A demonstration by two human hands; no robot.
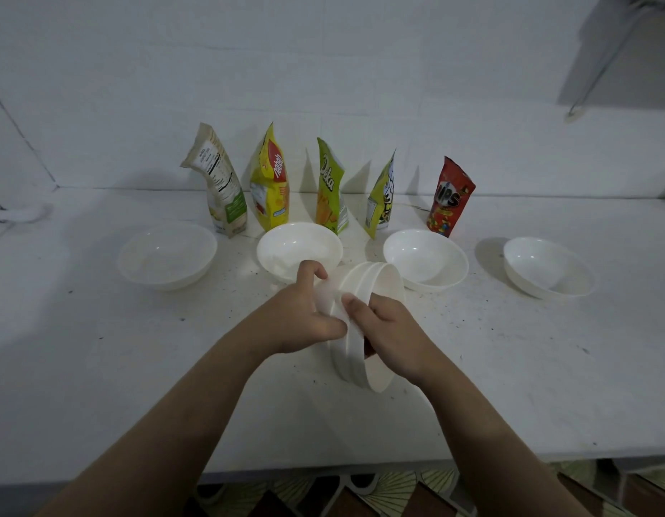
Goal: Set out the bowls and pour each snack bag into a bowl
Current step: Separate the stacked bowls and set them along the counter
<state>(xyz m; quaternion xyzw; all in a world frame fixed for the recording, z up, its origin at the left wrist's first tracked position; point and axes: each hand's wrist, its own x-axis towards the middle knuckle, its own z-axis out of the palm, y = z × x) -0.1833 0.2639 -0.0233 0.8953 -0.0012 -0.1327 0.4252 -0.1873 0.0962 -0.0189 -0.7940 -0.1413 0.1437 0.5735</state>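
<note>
Several snack bags stand in a row at the back of the white counter [137,367]: a beige one [219,184], a yellow one [271,181], a green one [329,188], a yellow-green one [381,197] and a red one [450,197]. In front of them sit several empty white bowls, at the left [167,255], middle left [299,250], middle right [426,263] and far right [547,270]. A stack of nested white bowls [368,289] is tipped on its side above the counter's middle. My left hand [305,311] grips its outer bowl, my right hand [390,326] holds its rim.
A white wall rises right behind the bags. A small dark and white object [19,212] lies at the far left of the counter. The counter's front edge [323,470] runs below my forearms, with patterned floor tiles [398,494] beneath.
</note>
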